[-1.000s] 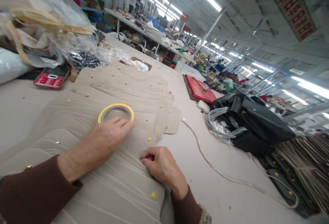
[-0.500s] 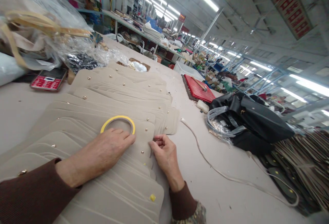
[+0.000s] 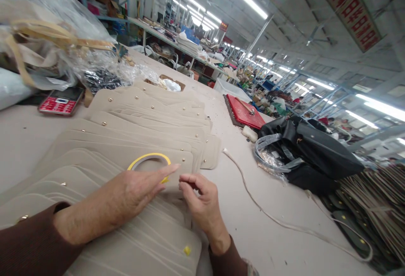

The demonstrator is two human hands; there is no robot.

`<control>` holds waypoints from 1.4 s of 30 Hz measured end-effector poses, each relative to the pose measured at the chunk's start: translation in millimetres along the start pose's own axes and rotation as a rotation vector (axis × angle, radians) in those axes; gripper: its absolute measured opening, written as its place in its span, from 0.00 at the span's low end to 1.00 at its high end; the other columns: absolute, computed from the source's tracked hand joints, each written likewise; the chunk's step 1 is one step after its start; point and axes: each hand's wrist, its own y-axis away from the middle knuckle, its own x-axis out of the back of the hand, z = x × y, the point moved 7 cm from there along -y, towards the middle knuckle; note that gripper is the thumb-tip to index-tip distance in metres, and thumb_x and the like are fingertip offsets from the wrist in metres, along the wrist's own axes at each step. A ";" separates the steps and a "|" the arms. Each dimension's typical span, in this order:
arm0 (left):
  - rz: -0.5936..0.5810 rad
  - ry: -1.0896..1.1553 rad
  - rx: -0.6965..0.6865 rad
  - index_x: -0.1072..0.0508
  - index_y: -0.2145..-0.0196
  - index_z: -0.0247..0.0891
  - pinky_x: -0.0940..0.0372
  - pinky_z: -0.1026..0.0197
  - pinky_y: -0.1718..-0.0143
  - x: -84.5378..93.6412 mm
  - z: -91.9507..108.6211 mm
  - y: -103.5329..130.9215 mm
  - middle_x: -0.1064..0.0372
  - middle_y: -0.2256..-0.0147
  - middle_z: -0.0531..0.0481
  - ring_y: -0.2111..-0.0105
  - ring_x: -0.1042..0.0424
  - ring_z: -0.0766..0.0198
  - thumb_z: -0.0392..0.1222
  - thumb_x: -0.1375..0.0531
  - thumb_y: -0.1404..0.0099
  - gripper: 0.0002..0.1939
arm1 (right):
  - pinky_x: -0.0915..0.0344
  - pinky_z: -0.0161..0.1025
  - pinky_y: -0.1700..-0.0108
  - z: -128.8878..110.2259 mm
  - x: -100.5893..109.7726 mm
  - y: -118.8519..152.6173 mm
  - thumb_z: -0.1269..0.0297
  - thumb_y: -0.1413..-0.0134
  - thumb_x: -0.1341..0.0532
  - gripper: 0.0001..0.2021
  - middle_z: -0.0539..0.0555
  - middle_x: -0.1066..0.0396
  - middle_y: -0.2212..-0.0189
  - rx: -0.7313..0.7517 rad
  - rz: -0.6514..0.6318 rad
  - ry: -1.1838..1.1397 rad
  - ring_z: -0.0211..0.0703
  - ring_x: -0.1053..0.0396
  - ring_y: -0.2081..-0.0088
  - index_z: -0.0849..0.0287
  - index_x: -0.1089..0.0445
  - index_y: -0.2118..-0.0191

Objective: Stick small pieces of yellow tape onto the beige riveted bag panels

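Note:
Beige flat pieces [image 3: 126, 141] with small metal studs lie overlapped in a wide pile on the table. My left hand [image 3: 136, 189] is over the pile, its fingers straight and pressed together, with a roll of yellow tape [image 3: 150, 155] held between fingers and thumb. The hand hides the roll's lower part; a bit of yellow shows below the fingers. Just to its right, at the pile's edge, my right hand [image 3: 202, 200] has thumb and forefinger pinched; anything between them is too small to make out. A yellow tape piece [image 3: 187, 250] sits on a lower beige piece.
Right of the pile a pale cord [image 3: 243, 179] runs along the table [image 3: 253, 234]. Beyond lie a red board [image 3: 245, 113] with a hammer, a black bag [image 3: 319, 149] and stacked dark pieces [image 3: 373, 208]. At left are a red calculator-like device [image 3: 60, 102] and plastic wrapping [image 3: 104, 65].
My left hand has turned and its fingers have straightened, reaching further right; the tape roll has shifted slightly right and down. My right hand has moved slightly down and left.

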 end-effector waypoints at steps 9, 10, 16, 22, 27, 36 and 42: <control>-0.065 -0.053 0.025 0.35 0.38 0.39 0.28 0.59 0.73 -14.1 6.4 4.7 0.16 0.61 0.45 0.68 0.16 0.54 0.39 0.52 0.18 0.15 | 0.26 0.37 0.57 -29.3 -21.4 2.9 0.74 0.32 0.40 0.08 0.56 0.18 0.64 0.320 -0.082 0.241 0.44 0.21 0.62 0.56 0.23 0.60; -0.061 -0.055 0.026 0.35 0.39 0.39 0.29 0.59 0.74 -12.7 8.0 3.4 0.16 0.61 0.46 0.68 0.16 0.55 0.39 0.52 0.17 0.15 | 0.27 0.36 0.59 -30.0 -22.2 3.6 0.75 0.33 0.40 0.09 0.55 0.18 0.66 0.337 -0.072 0.264 0.44 0.22 0.64 0.56 0.24 0.61; -0.021 0.002 -0.017 0.30 0.56 0.41 0.37 0.60 0.73 -7.5 14.9 -3.2 0.23 0.68 0.53 0.72 0.22 0.61 0.32 0.53 0.20 0.13 | 0.32 0.34 0.68 -35.2 -18.6 8.7 0.76 0.40 0.42 0.11 0.51 0.24 0.76 0.389 0.080 0.409 0.40 0.27 0.74 0.56 0.25 0.67; 0.023 -0.046 -0.012 0.33 0.64 0.42 0.43 0.58 0.73 -6.6 19.3 -6.9 0.32 0.72 0.55 0.75 0.30 0.63 0.30 0.52 0.21 0.15 | 0.30 0.35 0.71 -12.9 -18.5 3.9 0.68 0.45 0.39 0.07 0.52 0.22 0.77 -0.029 0.107 0.139 0.41 0.26 0.76 0.57 0.23 0.69; 0.065 -0.071 -0.066 0.34 0.62 0.42 0.42 0.58 0.70 -4.6 37.3 -7.6 0.32 0.71 0.55 0.73 0.32 0.63 0.28 0.51 0.22 0.13 | 0.34 0.34 0.81 34.7 -10.7 7.4 0.52 0.57 0.30 0.13 0.48 0.29 0.84 -0.639 0.126 -0.265 0.38 0.33 0.83 0.58 0.26 0.73; -0.300 -0.273 0.052 0.29 0.64 0.42 0.38 0.53 0.70 -32.8 19.4 -6.0 0.28 0.68 0.50 0.71 0.29 0.54 0.21 0.39 0.34 0.14 | 0.32 0.32 0.75 59.1 6.2 15.6 0.48 0.57 0.26 0.19 0.50 0.26 0.79 -0.676 -0.041 -0.193 0.35 0.32 0.80 0.61 0.21 0.69; -0.411 -0.196 0.139 0.26 0.61 0.41 0.35 0.52 0.67 -34.1 20.9 -9.2 0.25 0.65 0.50 0.67 0.26 0.53 0.23 0.38 0.31 0.12 | 0.36 0.35 0.70 44.8 -3.2 10.5 0.58 0.46 0.36 0.11 0.51 0.23 0.77 -0.475 -0.135 0.092 0.39 0.31 0.75 0.59 0.20 0.70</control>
